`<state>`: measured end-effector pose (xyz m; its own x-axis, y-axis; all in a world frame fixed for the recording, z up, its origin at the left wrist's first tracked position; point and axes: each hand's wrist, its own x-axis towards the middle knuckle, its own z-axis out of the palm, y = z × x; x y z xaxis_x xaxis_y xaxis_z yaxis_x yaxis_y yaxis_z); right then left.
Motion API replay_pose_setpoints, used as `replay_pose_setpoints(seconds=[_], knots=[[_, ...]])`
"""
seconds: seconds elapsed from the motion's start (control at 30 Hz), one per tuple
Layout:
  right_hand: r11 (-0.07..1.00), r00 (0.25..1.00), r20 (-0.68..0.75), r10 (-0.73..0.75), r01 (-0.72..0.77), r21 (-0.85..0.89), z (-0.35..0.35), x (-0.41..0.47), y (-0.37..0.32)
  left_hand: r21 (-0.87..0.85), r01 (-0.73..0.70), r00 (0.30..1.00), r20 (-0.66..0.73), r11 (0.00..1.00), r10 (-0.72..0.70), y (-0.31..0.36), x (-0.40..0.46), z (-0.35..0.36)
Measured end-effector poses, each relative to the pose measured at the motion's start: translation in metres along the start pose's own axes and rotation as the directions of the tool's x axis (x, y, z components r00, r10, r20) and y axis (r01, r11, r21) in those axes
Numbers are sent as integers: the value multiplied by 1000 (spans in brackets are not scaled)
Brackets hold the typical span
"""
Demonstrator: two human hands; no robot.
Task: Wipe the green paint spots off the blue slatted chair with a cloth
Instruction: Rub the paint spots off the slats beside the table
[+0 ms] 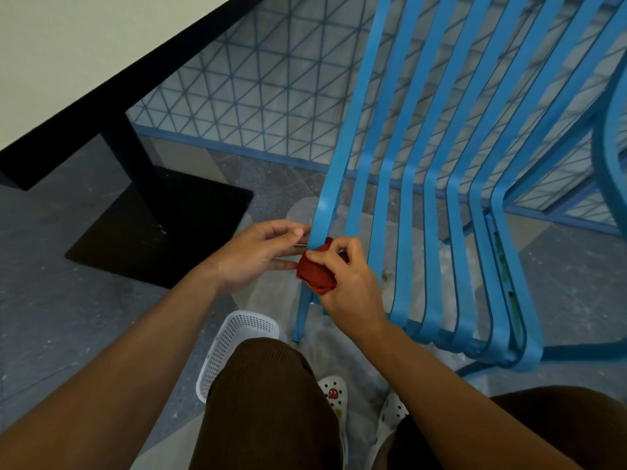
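Nearest: knees in brown trousers (pixel 271 401), white clogs (pixel 334 396) on a plastic sheet (pixel 356 361), white mesh basket (pixel 234 340) just left of the knee.

Right hand (pixel 342 283) is curled round a bunched red cloth (pixel 314 271) and presses it against the leftmost slat (pixel 327 205) of the blue chair (pixel 441 198), low on the seat near the front edge. Left hand (pixel 258 256) sits just left of that slat, fingers loosely extended, fingertips touching or nearly touching the slat edge; it grips nothing I can make out. Looks like bracing.

Handling, my read:
- Cloth: soft, light, wads up easily. Keep it bunched in the fingers so the pad stays firm; a loose flap would just skate over the paint.
- Chair: looks rigid, probably painted metal, smooth, maybe slick. Thin slats may flex slightly under pressure, so steady one from its edge or underside with the free hand.
- Slats are narrow: wrapping the cloth round one would cover face and edges together.

Further right: green streaks (pixel 502 256) on the far-right slats, not yet wiped.

Beyond: black table base (pixel 163 228), pale tabletop (pixel 84 45), blue mesh fence (pixel 254 79).
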<state>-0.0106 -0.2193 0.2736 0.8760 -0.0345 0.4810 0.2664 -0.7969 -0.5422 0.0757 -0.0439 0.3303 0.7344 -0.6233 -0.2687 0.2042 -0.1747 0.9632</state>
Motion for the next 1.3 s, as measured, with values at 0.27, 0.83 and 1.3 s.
replay_pose_setpoints(seconds=[0.27,0.83,1.3], knots=[[983,992,-73,102,-89,162,-10,23,-10,-72,27,998,-48,997,-31,-3,-3,0],[955,972,-70,224,-205,213,-41,44,-31,-80,10,983,-184,997,-25,1,-14,12],[921,886,446,124,-269,280,-89,44,-49,-101,-149,952,-282,984,115,18,-38,34]])
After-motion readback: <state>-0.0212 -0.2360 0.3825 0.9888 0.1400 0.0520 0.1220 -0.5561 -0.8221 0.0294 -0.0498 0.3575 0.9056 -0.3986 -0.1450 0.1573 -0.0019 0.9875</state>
